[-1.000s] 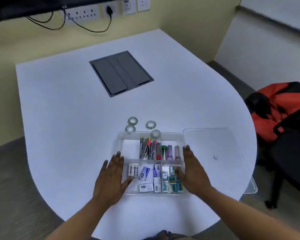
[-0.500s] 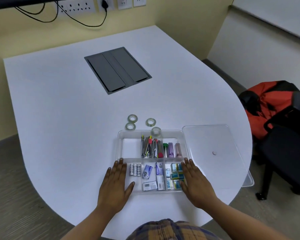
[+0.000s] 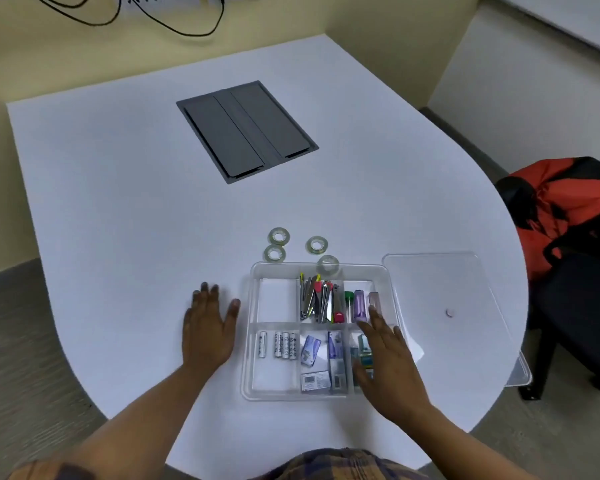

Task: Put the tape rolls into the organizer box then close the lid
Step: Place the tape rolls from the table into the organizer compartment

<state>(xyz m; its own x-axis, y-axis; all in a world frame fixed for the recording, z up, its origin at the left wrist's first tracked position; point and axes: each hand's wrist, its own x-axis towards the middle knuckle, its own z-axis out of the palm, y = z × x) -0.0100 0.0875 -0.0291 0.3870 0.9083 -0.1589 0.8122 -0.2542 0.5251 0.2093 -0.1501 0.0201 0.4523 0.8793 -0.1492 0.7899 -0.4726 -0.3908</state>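
Note:
Several clear tape rolls lie on the white table just beyond the organizer box: one (image 3: pixel 279 236), a second (image 3: pixel 274 254), a third (image 3: pixel 317 244), and one (image 3: pixel 328 264) against the box's far rim. The clear organizer box (image 3: pixel 253 362) holds batteries, clips, tubes and small packets in compartments; its far-left compartment is bare. The clear lid (image 3: pixel 437 289) lies flat to the right of the box. My left hand (image 3: pixel 208 330) rests flat on the table left of the box. My right hand (image 3: pixel 385 362) hovers, fingers apart, over the box's right compartments.
A grey cable hatch (image 3: pixel 246 131) is set into the table (image 3: pixel 118 209) farther back. A black chair with an orange and black bag (image 3: pixel 561 206) stands off the table's right edge. Black cables hang on the back wall.
My left hand has slid off the box's left edge onto the table. My right hand has shifted left over the right compartments. The camera has tilted down.

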